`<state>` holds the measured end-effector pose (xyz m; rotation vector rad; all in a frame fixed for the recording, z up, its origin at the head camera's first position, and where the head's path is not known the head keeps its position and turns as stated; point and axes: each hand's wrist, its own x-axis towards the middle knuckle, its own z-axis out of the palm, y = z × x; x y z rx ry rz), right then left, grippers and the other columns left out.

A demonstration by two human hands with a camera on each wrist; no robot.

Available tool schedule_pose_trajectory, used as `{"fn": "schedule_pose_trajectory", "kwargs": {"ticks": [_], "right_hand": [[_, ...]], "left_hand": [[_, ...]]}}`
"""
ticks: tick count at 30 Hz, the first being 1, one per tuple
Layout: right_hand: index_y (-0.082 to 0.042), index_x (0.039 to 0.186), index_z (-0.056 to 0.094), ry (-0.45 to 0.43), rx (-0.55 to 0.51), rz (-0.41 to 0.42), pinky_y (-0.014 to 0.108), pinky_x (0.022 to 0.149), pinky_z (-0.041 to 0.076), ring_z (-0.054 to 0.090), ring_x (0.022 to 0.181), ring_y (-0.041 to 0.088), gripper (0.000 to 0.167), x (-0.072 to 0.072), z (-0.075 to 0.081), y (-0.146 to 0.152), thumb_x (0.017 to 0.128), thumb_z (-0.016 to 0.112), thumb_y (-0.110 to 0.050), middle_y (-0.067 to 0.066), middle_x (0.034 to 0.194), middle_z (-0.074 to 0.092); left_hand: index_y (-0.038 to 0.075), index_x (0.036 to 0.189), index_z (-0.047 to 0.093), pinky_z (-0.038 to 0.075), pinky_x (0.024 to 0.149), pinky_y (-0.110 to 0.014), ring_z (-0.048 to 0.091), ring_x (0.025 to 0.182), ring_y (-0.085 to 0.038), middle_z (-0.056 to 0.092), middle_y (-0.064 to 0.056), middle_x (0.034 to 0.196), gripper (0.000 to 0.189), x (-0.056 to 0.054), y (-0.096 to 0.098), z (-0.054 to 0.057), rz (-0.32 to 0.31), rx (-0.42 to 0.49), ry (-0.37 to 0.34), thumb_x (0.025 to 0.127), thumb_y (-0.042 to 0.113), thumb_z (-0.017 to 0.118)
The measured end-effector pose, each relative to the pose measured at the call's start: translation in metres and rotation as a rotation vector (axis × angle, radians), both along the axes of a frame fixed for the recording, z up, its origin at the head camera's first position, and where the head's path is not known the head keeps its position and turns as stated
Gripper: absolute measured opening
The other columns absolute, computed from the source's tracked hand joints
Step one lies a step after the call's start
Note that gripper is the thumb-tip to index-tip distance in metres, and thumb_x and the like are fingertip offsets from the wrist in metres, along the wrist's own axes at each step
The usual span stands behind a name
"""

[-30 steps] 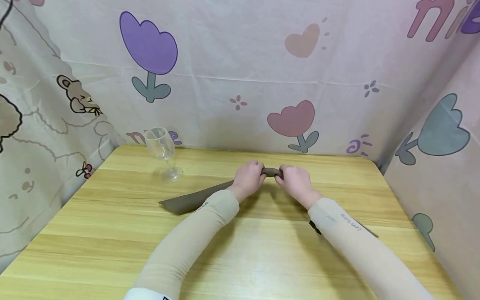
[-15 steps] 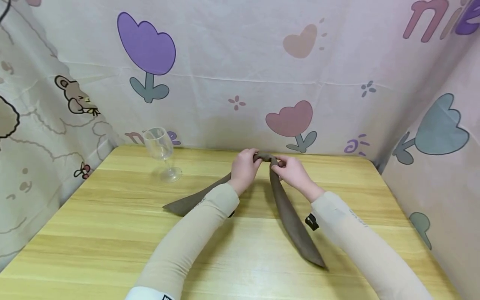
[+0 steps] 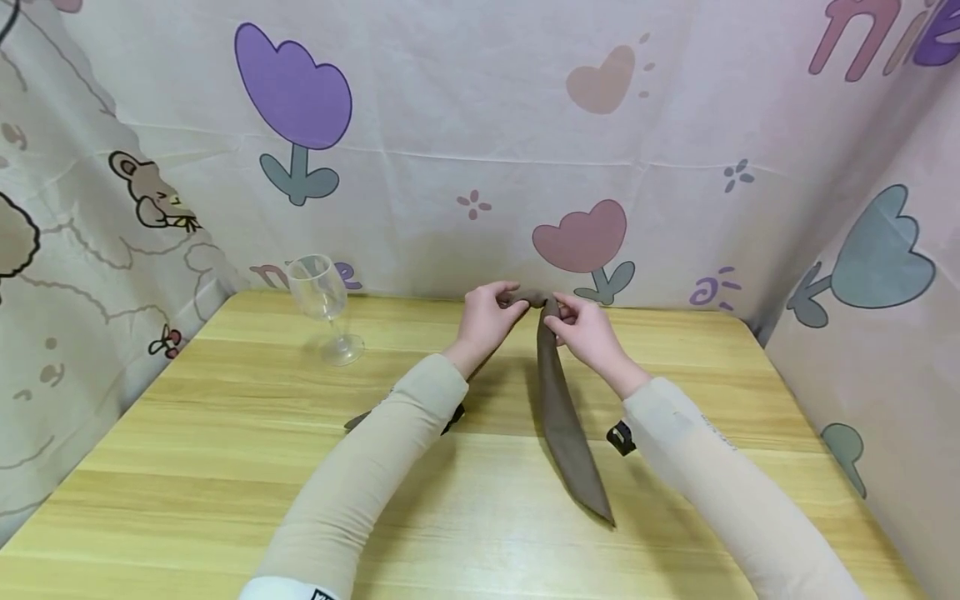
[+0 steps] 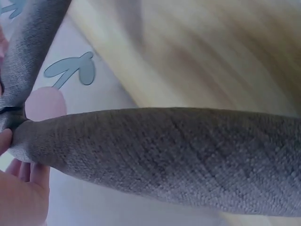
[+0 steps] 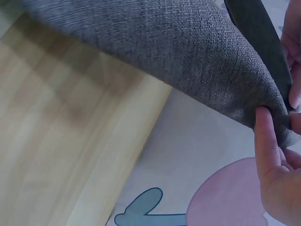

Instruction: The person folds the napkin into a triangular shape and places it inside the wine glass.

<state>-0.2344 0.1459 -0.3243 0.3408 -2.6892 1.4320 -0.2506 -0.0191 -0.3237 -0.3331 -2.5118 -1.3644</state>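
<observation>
A brown cloth (image 3: 566, 417), folded into a long strip with a pointed end, is held up over the back of the table. My left hand (image 3: 483, 321) pinches it near its middle. Close beside, my right hand (image 3: 591, 332) pinches it between thumb and fingers. Between the hands the cloth bends in a short arch. One tail hangs down from the right hand toward the tabletop; the other runs behind the left forearm, mostly hidden. In the left wrist view the cloth (image 4: 164, 155) spreads wide from the fingers. The right wrist view shows a thumb pressing the cloth (image 5: 188, 56).
A clear stemmed glass (image 3: 326, 308) stands upright at the back left of the wooden table (image 3: 187, 467). Printed curtain fabric (image 3: 420, 108) hangs behind the table and along both sides. Black wrist-camera mounts (image 3: 621, 437) hang beneath the sleeves.
Both hands have lifted the cloth upward and away. The right hand has gone from a full grip to a pinch, and its tail has swung into view, then inward to the left.
</observation>
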Motion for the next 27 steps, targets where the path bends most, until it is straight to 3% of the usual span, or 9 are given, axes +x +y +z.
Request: {"fn": "schedule_pose_trajectory", "kwargs": {"ticks": [3,6,11,14,19,23,27], "right_hand": [[0.003,0.137,0.042,-0.008,-0.050,-0.002,0.032,0.066,0.057,0.065,0.084,0.026,0.051,0.000,0.002,-0.003,0.090,0.059,-0.009,0.024,0.102,0.061],[0.001,0.137,0.042,-0.017,-0.110,-0.006,0.034,0.067,0.057,0.065,0.086,0.027,0.052,0.000,0.004,-0.006,0.090,0.061,-0.009,0.022,0.099,0.060],[0.001,0.133,0.045,-0.024,-0.174,-0.014,0.039,0.070,0.057,0.064,0.072,0.012,0.049,-0.001,0.003,-0.006,0.088,0.062,-0.007,0.015,0.090,0.060],[0.003,0.132,0.047,-0.026,-0.226,-0.003,0.039,0.070,0.057,0.062,0.066,0.006,0.044,-0.002,0.002,-0.003,0.088,0.055,-0.002,0.013,0.087,0.061],[0.008,0.129,0.046,-0.022,-0.337,0.023,0.030,0.065,0.057,0.062,0.063,0.004,0.047,-0.006,0.001,0.007,0.082,0.045,0.007,0.004,0.080,0.061],[0.011,0.130,0.042,-0.026,-0.381,0.055,0.024,0.063,0.056,0.062,0.063,0.004,0.047,-0.010,0.002,0.012,0.082,0.045,0.010,-0.005,0.074,0.057],[0.011,0.130,0.041,-0.056,-0.361,0.060,0.024,0.063,0.056,0.062,0.062,0.004,0.046,-0.011,0.004,0.013,0.086,0.052,0.005,-0.008,0.071,0.058]], "left_hand": [[0.006,0.118,0.064,0.053,0.082,-0.031,0.067,0.094,-0.022,0.070,-0.012,0.104,0.034,-0.002,0.001,0.004,0.015,0.049,-0.005,0.087,0.019,0.067],[0.006,0.117,0.065,0.053,0.084,-0.030,0.067,0.096,-0.022,0.069,-0.012,0.105,0.033,-0.004,0.001,0.007,0.024,0.094,-0.012,0.087,0.019,0.067],[0.007,0.118,0.064,0.053,0.084,-0.029,0.067,0.097,-0.021,0.069,-0.012,0.107,0.033,-0.006,0.003,0.006,0.017,0.148,-0.052,0.087,0.019,0.067],[0.008,0.120,0.063,0.052,0.083,-0.027,0.066,0.098,-0.020,0.069,-0.011,0.109,0.031,-0.006,0.003,0.006,0.006,0.177,-0.090,0.091,0.018,0.061],[0.006,0.126,0.058,0.048,0.075,-0.022,0.062,0.108,-0.022,0.065,-0.014,0.118,0.035,-0.005,0.001,0.007,-0.089,0.348,-0.196,0.092,0.004,0.050],[0.003,0.128,0.054,0.050,0.081,-0.025,0.058,0.115,-0.025,0.060,-0.018,0.124,0.037,-0.007,-0.001,0.005,-0.185,0.518,-0.280,0.091,-0.002,0.053],[0.000,0.122,0.058,0.051,0.084,-0.027,0.059,0.115,-0.025,0.062,-0.019,0.121,0.033,-0.009,0.001,0.003,-0.183,0.502,-0.243,0.089,-0.002,0.057]]}}
